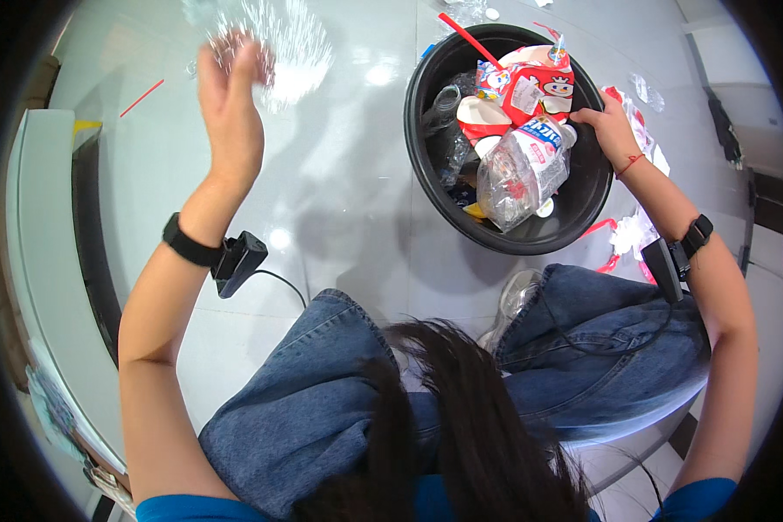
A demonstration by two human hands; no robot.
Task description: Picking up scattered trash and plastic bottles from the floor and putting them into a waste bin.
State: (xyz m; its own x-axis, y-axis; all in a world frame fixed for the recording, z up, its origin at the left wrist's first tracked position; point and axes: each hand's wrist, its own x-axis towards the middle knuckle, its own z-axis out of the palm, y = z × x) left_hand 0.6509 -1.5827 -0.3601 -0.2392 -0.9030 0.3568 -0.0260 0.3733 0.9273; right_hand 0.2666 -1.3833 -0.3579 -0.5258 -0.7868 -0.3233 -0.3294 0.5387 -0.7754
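My left hand (231, 85) is raised at the upper left, its fingers blurred around or in front of a shiny, clear, crinkled plastic piece (293, 55); its exact hold is hard to make out. My right hand (603, 127) grips the right rim of a round black plastic bin (512, 246), thumb inside. Within the bin lie a crushed clear plastic bottle (519, 173) with a white cap, red and white printed paper cups (541, 85), a red straw (470, 40) poking over the rim, and clear plastic cups and film (447, 101).
On the grey tiled floor, a red straw (142, 98) lies at the left. Crumpled white tissue and red strips (626, 235) are right of the bin, with clear plastic scraps (646, 91) above. A pale cabinet edge (46, 261) runs down the left side. Cables trail from both wrist devices.
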